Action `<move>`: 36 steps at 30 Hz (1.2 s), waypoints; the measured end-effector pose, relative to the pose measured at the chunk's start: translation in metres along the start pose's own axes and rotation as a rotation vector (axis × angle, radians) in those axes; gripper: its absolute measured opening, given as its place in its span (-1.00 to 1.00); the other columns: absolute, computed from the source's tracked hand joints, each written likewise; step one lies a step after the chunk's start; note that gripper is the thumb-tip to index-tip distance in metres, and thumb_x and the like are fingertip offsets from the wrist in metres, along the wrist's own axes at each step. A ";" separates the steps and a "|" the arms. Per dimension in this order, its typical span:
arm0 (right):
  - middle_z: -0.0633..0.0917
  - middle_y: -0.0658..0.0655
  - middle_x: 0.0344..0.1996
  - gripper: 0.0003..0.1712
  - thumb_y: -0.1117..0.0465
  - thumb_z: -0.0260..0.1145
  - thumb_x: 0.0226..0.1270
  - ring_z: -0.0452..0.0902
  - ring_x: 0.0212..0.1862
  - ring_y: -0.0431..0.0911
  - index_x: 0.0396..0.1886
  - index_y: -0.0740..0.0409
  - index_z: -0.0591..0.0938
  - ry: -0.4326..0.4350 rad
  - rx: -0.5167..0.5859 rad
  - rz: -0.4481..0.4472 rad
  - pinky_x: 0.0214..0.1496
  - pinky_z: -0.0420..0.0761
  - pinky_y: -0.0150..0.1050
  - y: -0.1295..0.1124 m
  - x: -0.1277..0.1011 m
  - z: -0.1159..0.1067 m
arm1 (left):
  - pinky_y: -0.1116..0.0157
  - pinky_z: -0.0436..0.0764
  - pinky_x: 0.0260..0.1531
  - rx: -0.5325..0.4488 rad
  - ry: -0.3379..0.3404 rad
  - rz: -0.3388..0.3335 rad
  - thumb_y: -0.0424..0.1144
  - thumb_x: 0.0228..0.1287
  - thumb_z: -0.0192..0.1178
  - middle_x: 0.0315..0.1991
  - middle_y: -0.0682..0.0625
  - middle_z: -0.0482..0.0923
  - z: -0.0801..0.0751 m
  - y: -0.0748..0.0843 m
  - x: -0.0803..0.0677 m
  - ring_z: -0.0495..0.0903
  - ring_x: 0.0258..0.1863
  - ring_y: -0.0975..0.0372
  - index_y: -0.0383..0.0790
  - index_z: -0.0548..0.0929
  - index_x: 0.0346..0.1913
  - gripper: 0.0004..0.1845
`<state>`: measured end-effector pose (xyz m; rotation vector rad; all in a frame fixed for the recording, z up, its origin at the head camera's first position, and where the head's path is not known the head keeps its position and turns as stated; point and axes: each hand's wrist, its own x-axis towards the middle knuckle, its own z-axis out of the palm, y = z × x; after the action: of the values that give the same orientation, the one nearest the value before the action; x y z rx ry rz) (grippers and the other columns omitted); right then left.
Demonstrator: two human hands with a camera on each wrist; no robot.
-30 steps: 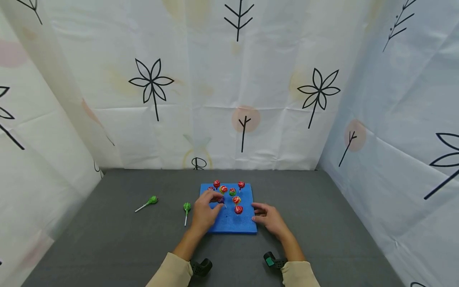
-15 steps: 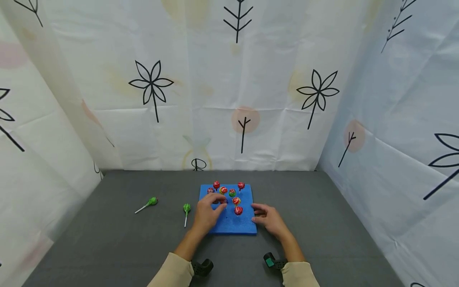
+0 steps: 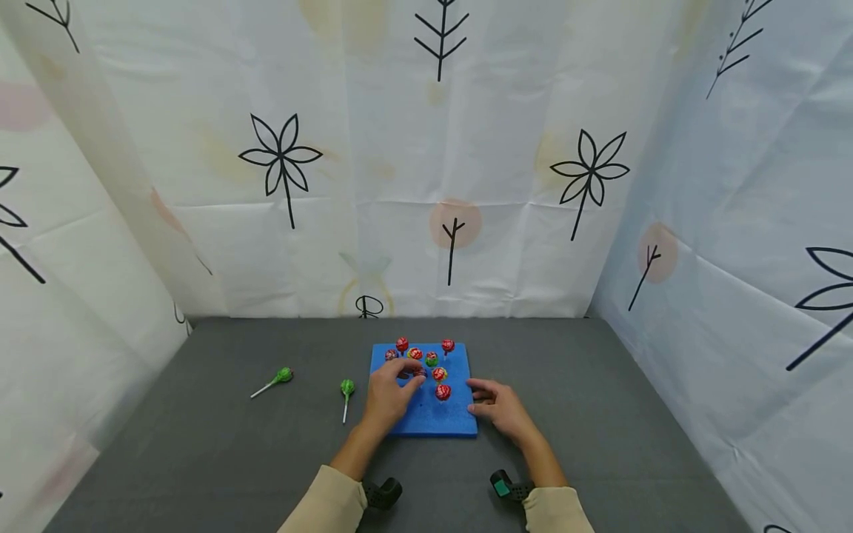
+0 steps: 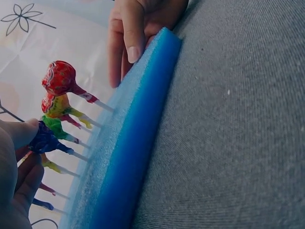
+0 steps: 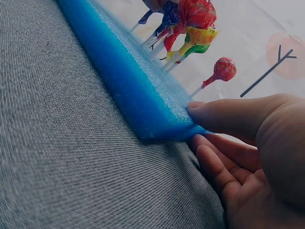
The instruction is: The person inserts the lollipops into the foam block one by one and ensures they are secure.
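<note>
My left hand pinches the wrapped head of a dark blue lollipop between thumb and fingers, over the blue foam board. The stick's lower end meets the board's top surface in the left wrist view; how deep it goes I cannot tell. Several other lollipops stand upright in the foam, among them a red one nearest me and a red-and-yellow one behind it. At the board's right edge, my right hand grips the foam, thumb on top and fingers against the side and underside.
Two green lollipops, one close to the board and one farther left, lie on the grey tabletop. White patterned cloth encloses the table at the back and both sides.
My left hand has shifted slightly to the right over the board with the dark blue lollipop, its stick now more upright. The right hand has stayed at the board's edge.
</note>
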<state>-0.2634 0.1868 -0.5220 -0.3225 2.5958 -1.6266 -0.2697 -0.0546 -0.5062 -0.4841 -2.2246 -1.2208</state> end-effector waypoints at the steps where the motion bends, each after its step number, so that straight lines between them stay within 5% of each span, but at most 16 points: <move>1: 0.63 0.20 -0.02 -0.49 0.37 0.41 0.20 0.56 -0.02 0.05 0.18 0.29 0.58 -0.001 -0.001 0.002 0.04 0.57 -0.01 0.000 0.000 0.000 | 0.19 0.63 -0.26 -0.002 0.002 -0.010 -0.33 0.14 0.41 -0.28 0.00 0.67 0.000 0.000 0.000 0.63 -0.30 0.18 -0.20 0.71 -0.21 -0.84; 6: 0.64 0.17 -0.03 -0.49 0.37 0.42 0.20 0.56 -0.02 0.04 0.18 0.26 0.58 0.007 -0.009 0.015 0.03 0.57 -0.01 0.000 0.000 0.001 | 0.19 0.63 -0.23 0.003 -0.009 -0.060 -0.31 0.16 0.41 -0.27 0.01 0.68 0.001 -0.001 0.000 0.63 -0.29 0.22 -0.19 0.72 -0.21 -0.85; 36: 0.62 0.27 0.00 -0.48 0.38 0.42 0.19 0.58 -0.03 0.10 0.17 0.35 0.56 -0.005 0.010 -0.034 0.02 0.58 0.00 -0.001 -0.001 -0.001 | 0.24 0.64 -0.26 -0.045 0.002 0.019 -0.32 0.12 0.43 -0.26 0.05 0.62 -0.001 -0.005 -0.002 0.62 -0.28 0.17 -0.16 0.71 -0.24 -0.85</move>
<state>-0.2622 0.1873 -0.5208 -0.3712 2.5921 -1.6461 -0.2703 -0.0583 -0.5101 -0.5209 -2.1904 -1.2627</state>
